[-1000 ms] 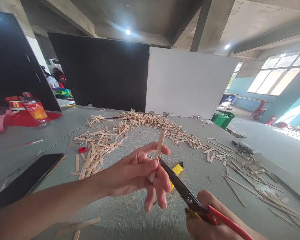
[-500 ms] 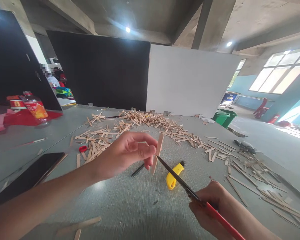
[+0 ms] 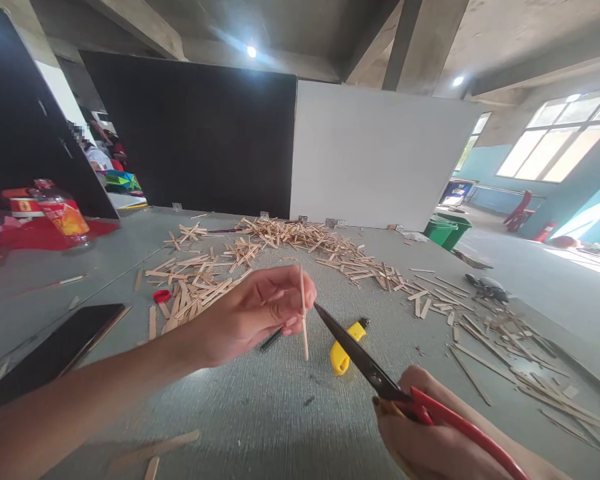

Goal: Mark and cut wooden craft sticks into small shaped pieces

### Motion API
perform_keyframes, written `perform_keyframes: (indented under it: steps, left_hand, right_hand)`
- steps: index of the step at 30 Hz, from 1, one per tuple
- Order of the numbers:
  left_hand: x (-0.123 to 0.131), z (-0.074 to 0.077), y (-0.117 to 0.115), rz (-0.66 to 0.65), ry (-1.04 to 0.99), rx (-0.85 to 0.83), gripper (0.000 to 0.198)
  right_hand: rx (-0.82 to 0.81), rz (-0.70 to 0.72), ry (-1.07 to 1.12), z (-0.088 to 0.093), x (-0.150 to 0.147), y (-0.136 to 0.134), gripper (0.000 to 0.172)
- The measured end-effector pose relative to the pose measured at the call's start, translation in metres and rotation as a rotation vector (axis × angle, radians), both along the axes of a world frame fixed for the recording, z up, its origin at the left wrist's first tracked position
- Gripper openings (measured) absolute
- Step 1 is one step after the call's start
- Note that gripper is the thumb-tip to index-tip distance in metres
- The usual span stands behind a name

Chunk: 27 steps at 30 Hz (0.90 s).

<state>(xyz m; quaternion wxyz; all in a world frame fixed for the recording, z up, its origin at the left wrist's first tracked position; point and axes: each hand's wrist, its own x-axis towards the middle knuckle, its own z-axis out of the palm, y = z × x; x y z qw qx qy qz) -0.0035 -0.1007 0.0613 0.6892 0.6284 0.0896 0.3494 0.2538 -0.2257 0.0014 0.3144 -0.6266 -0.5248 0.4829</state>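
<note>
In the left hand (image 3: 253, 317), the fingers (image 3: 284, 308) grip a thin stick (image 3: 306, 340) of pale, matt bare wood, with a heap of sticks (image 3: 300, 235) in the same dull wood beyond them. Just right of these fingers, the scissors (image 3: 370, 373) show smooth dark metal blades with a faint sheen and glossy red handles that look like plastic, near a smooth yellow plastic cutter (image 3: 341, 359). Below the fingers, the grey tabletop (image 3: 260, 413) looks finely streaked and slightly shiny; left of them lies a smooth, glossy black phone (image 3: 55, 353).
</note>
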Motion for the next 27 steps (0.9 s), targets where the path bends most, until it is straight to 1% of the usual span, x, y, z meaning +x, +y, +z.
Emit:
perform_keyframes:
  steps: [2,3,5,6,8,11,12,15,16,17,20,23,25,27]
  left_hand:
    - [-0.002,0.002,-0.001,0.014,-0.003,-0.005,0.021]
    - [-0.002,0.003,-0.002,0.041,0.0,0.008,0.021]
    - [-0.003,0.005,-0.003,0.087,0.017,0.045,0.02]
    - [-0.003,0.004,-0.004,0.088,0.032,0.061,0.02]
    - [-0.002,0.003,-0.006,0.039,0.059,0.062,0.019]
    - [0.0,-0.001,-0.009,-0.062,0.084,-0.004,0.016]
    - [0.0,-0.001,-0.01,-0.088,0.079,-0.023,0.02]
    - [-0.002,0.0,-0.014,-0.122,0.033,-0.057,0.043]
    - [-0.003,0.001,-0.016,-0.118,0.028,-0.065,0.043]
    - [-0.003,0.002,-0.018,-0.104,0.045,-0.073,0.037]
    - [-0.001,0.006,-0.026,-0.044,0.153,-0.09,0.011]
    - [0.002,0.011,-0.036,0.003,0.218,-0.102,0.009]
    - [0.003,0.013,-0.042,0.026,0.257,-0.093,0.008]
    - [0.004,0.013,-0.046,0.02,0.317,-0.089,0.009]
  right_hand:
    - [-0.054,0.031,0.098,-0.002,0.002,0.004,0.036]
    - [-0.071,0.061,0.16,-0.003,0.002,0.006,0.041]
    - [-0.064,0.132,0.267,-0.005,0.001,0.014,0.059]
    - [-0.046,0.149,0.302,-0.006,-0.001,0.017,0.067]
    - [-0.021,0.139,0.353,-0.008,-0.004,0.023,0.073]
    - [-0.018,0.098,0.402,-0.007,-0.006,0.025,0.07]
    - [-0.005,0.102,0.4,-0.007,-0.005,0.023,0.07]
    - [0.035,0.081,0.366,-0.002,-0.003,0.014,0.068]
    - [0.042,0.062,0.35,0.001,-0.003,0.011,0.065]
    - [0.046,0.043,0.334,0.003,-0.002,0.008,0.063]
    - [0.047,0.023,0.288,0.01,-0.001,0.001,0.061]
    - [0.048,0.022,0.257,0.013,-0.001,-0.003,0.061]
    - [0.047,0.023,0.249,0.012,0.0,-0.004,0.061]
    - [0.056,0.007,0.248,0.009,0.001,-0.003,0.059]
